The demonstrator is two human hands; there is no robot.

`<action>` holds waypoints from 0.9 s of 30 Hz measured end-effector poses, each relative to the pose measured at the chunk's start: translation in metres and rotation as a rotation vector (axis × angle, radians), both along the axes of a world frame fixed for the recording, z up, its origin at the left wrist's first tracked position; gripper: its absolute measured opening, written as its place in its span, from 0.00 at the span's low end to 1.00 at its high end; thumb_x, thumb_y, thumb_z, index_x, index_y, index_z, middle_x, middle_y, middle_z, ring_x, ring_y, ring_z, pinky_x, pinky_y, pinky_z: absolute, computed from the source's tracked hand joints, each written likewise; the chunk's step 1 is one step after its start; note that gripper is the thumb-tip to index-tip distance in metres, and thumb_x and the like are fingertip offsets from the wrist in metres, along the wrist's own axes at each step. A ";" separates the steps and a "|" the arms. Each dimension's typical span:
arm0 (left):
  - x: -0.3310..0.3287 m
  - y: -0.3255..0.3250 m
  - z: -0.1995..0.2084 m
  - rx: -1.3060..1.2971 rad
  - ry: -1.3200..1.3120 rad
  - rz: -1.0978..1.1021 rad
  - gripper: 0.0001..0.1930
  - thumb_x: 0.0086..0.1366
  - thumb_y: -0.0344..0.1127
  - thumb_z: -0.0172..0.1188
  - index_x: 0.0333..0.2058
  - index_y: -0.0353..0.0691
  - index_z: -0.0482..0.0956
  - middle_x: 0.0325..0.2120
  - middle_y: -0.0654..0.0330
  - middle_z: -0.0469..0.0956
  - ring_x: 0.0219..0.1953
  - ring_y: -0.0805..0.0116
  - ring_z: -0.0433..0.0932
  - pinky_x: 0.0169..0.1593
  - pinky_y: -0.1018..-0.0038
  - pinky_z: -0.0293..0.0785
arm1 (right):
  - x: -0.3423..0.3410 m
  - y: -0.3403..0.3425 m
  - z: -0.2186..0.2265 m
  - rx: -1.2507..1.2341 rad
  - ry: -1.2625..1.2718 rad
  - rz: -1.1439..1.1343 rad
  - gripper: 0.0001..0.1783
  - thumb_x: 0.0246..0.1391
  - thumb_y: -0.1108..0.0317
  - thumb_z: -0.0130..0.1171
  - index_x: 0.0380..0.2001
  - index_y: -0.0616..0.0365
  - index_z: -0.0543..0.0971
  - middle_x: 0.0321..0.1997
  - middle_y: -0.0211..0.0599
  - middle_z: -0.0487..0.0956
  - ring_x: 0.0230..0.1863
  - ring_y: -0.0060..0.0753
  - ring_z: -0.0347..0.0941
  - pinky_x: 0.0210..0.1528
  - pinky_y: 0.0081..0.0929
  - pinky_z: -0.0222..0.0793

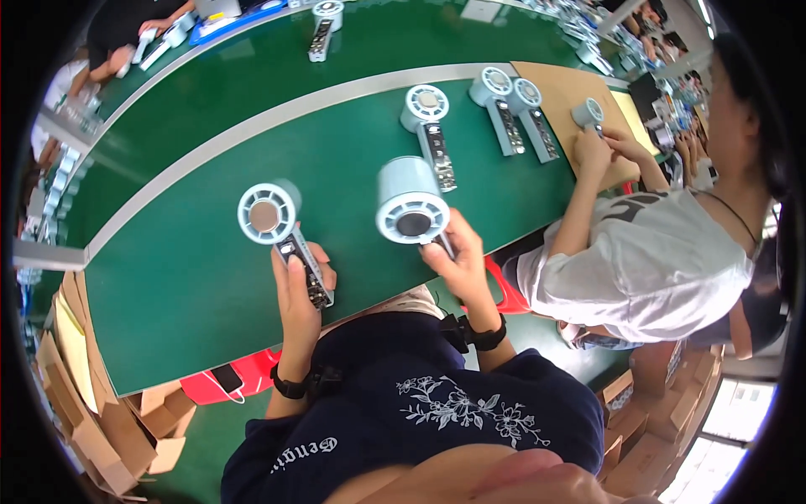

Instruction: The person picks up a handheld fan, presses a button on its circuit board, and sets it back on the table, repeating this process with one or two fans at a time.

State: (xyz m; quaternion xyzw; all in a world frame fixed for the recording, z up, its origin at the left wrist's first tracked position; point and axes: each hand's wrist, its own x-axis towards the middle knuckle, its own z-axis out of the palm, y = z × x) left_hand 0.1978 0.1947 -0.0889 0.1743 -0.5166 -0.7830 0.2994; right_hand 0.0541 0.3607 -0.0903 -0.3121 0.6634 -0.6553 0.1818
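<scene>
My left hand (294,284) is closed around the handle of a pale blue handheld fan (265,216). Its handle lies bare along one side, showing a circuit board, and a tan disc sits at the centre of its round head. In my right hand (462,259) is a second handheld fan (410,186), gripped low by its handle, its head turned toward me with a dark disc in the middle. Most of that handle is hidden by the head and my fingers. Both fans are held up over the near part of the green table (193,277).
Just beyond my right hand lies another fan (430,126) with an exposed board; two more fans (508,118) lie farther right. One fan (322,32) rests past the grey rail (252,139). At right, a co-worker (646,244) handles a fan over cardboard (558,92). Cartons (109,420) stand lower left.
</scene>
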 end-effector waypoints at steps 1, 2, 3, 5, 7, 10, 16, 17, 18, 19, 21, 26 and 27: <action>-0.001 0.002 0.000 -0.010 -0.006 -0.015 0.17 0.71 0.40 0.35 0.52 0.36 0.56 0.33 0.60 0.68 0.24 0.77 0.66 0.28 0.81 0.64 | -0.003 0.004 -0.004 -0.004 -0.003 0.029 0.19 0.51 0.70 0.55 0.47 0.64 0.69 0.33 0.30 0.74 0.31 0.15 0.67 0.33 0.14 0.62; -0.002 0.004 -0.001 -0.021 -0.012 -0.024 0.16 0.71 0.40 0.35 0.51 0.36 0.56 0.33 0.59 0.68 0.24 0.77 0.66 0.28 0.81 0.64 | -0.006 0.009 -0.008 -0.001 0.094 -0.029 0.18 0.52 0.69 0.54 0.46 0.64 0.69 0.31 0.29 0.73 0.28 0.14 0.65 0.30 0.13 0.61; -0.002 0.003 -0.001 -0.038 -0.016 -0.027 0.15 0.71 0.40 0.35 0.50 0.36 0.56 0.33 0.59 0.68 0.24 0.77 0.66 0.29 0.81 0.64 | -0.011 0.012 -0.013 -0.006 0.193 -0.081 0.18 0.53 0.68 0.53 0.46 0.64 0.69 0.30 0.28 0.72 0.25 0.13 0.63 0.27 0.13 0.60; -0.002 0.003 -0.001 -0.026 -0.009 -0.032 0.15 0.71 0.39 0.35 0.50 0.36 0.56 0.33 0.59 0.68 0.25 0.77 0.66 0.29 0.82 0.64 | -0.016 0.023 -0.019 -0.003 0.073 -0.106 0.19 0.49 0.75 0.54 0.46 0.65 0.70 0.36 0.30 0.75 0.29 0.17 0.69 0.32 0.16 0.64; -0.002 0.002 -0.002 -0.019 0.004 -0.042 0.15 0.71 0.39 0.34 0.50 0.37 0.55 0.33 0.59 0.68 0.25 0.77 0.66 0.29 0.82 0.64 | -0.018 0.023 -0.018 -0.064 0.028 -0.069 0.17 0.53 0.69 0.53 0.46 0.66 0.69 0.33 0.33 0.74 0.23 0.16 0.64 0.24 0.15 0.59; 0.001 0.003 -0.005 -0.005 -0.009 -0.080 0.14 0.71 0.38 0.34 0.51 0.36 0.55 0.33 0.59 0.68 0.26 0.78 0.67 0.29 0.83 0.64 | -0.021 0.019 -0.011 -0.171 -0.033 -0.061 0.17 0.58 0.63 0.50 0.45 0.66 0.67 0.30 0.37 0.73 0.16 0.15 0.59 0.16 0.14 0.54; -0.002 0.004 -0.004 -0.009 -0.020 -0.087 0.15 0.71 0.38 0.34 0.51 0.36 0.55 0.33 0.60 0.68 0.25 0.78 0.67 0.29 0.83 0.64 | -0.032 0.023 -0.002 -0.295 -0.147 -0.216 0.19 0.61 0.58 0.47 0.43 0.66 0.67 0.27 0.35 0.71 0.15 0.15 0.57 0.14 0.14 0.51; -0.002 0.002 -0.004 -0.010 -0.019 -0.063 0.15 0.71 0.39 0.34 0.51 0.36 0.55 0.32 0.60 0.68 0.25 0.78 0.66 0.29 0.83 0.65 | -0.035 0.022 -0.002 -0.291 -0.144 -0.241 0.19 0.61 0.58 0.47 0.43 0.66 0.67 0.27 0.35 0.71 0.15 0.15 0.57 0.14 0.14 0.51; -0.006 0.003 -0.004 -0.005 -0.018 -0.065 0.15 0.71 0.39 0.35 0.51 0.36 0.55 0.32 0.60 0.68 0.25 0.78 0.66 0.29 0.82 0.65 | -0.040 0.022 -0.002 -0.287 -0.237 -0.263 0.19 0.61 0.57 0.46 0.41 0.66 0.68 0.26 0.34 0.71 0.14 0.14 0.56 0.14 0.14 0.50; -0.005 0.003 -0.004 0.006 -0.019 -0.108 0.15 0.71 0.39 0.35 0.51 0.36 0.55 0.32 0.60 0.68 0.25 0.78 0.66 0.29 0.82 0.65 | -0.045 0.022 -0.001 -0.285 -0.331 -0.277 0.19 0.62 0.56 0.45 0.39 0.65 0.68 0.26 0.33 0.70 0.14 0.14 0.55 0.14 0.14 0.50; -0.006 0.002 -0.004 -0.054 -0.079 -0.033 0.17 0.71 0.40 0.35 0.53 0.36 0.55 0.31 0.60 0.68 0.24 0.78 0.66 0.29 0.81 0.65 | -0.054 0.022 0.004 -0.193 -0.316 -0.290 0.19 0.62 0.56 0.44 0.35 0.64 0.69 0.24 0.32 0.69 0.14 0.15 0.55 0.14 0.15 0.49; -0.016 0.005 0.000 0.060 -0.019 -0.064 0.20 0.71 0.43 0.36 0.55 0.36 0.56 0.30 0.61 0.68 0.23 0.77 0.66 0.27 0.81 0.64 | -0.076 0.022 0.010 -0.234 -0.448 -0.341 0.18 0.62 0.57 0.45 0.37 0.64 0.69 0.24 0.33 0.71 0.16 0.16 0.59 0.15 0.16 0.53; -0.018 0.006 -0.001 0.083 -0.013 -0.073 0.21 0.72 0.43 0.35 0.56 0.36 0.55 0.30 0.61 0.68 0.23 0.77 0.66 0.27 0.81 0.64 | -0.080 0.025 0.008 -0.186 -0.478 -0.306 0.18 0.61 0.58 0.45 0.39 0.65 0.69 0.25 0.34 0.71 0.17 0.17 0.61 0.16 0.16 0.54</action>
